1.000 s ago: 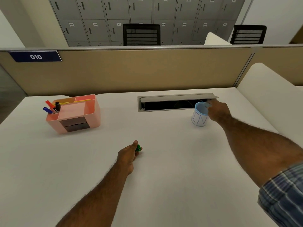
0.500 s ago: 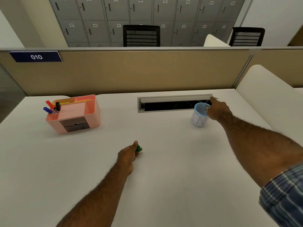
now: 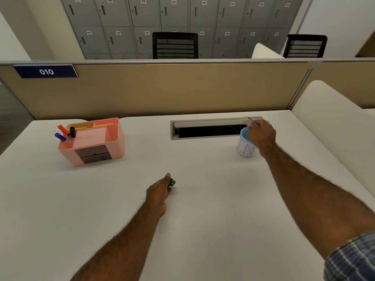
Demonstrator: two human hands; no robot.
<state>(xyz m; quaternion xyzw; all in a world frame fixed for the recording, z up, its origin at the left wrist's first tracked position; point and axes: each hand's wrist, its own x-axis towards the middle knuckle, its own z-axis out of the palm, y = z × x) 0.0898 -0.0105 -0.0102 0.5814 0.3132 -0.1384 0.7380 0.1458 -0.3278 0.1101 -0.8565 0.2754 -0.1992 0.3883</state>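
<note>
While the left hand (image 3: 158, 192) kept pinching a green marker (image 3: 172, 182) at 6 o'clock, the right hand (image 3: 261, 134) had pinched and lifted what looked like a clear pen (image 3: 250, 121) out of the blue cup (image 3: 244, 149) at 2 o'clock, so that pull was done.

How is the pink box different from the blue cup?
The box is pink and boxy, with markers in it; the cup is light blue and round. The box stands left, untouched; the cup stands right, by the right hand, which holds a pen. The box is wider than the cup. Both stand upright on the table.
</note>
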